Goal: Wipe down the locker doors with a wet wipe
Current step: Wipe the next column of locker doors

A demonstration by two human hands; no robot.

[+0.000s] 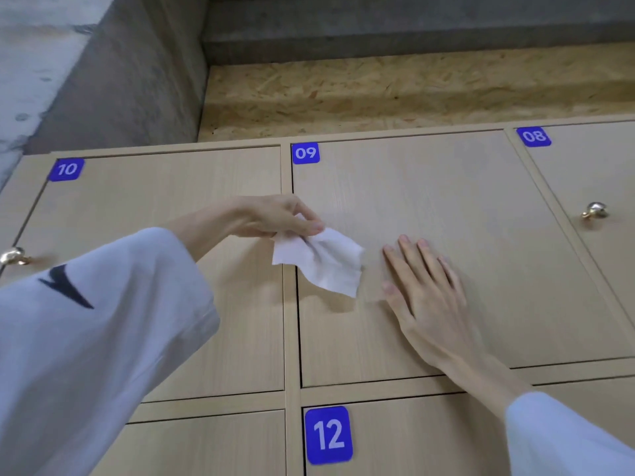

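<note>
A white wet wipe (323,262) hangs crumpled in front of the left part of locker door 09 (446,207), a pale wood panel with a blue number tag. My left hand (271,216) pinches the wipe's upper corner between thumb and fingers, over the seam between doors 10 and 09. My right hand (419,286) lies flat on door 09 with straight fingers, just right of the wipe and apart from it.
Door 10 (137,214) with a brass knob (13,257) is at the left, door 08 (598,173) with a knob (594,211) at the right, door 12 (412,438) below. A chipboard panel (412,94) and a grey concrete wall (130,73) rise above the lockers.
</note>
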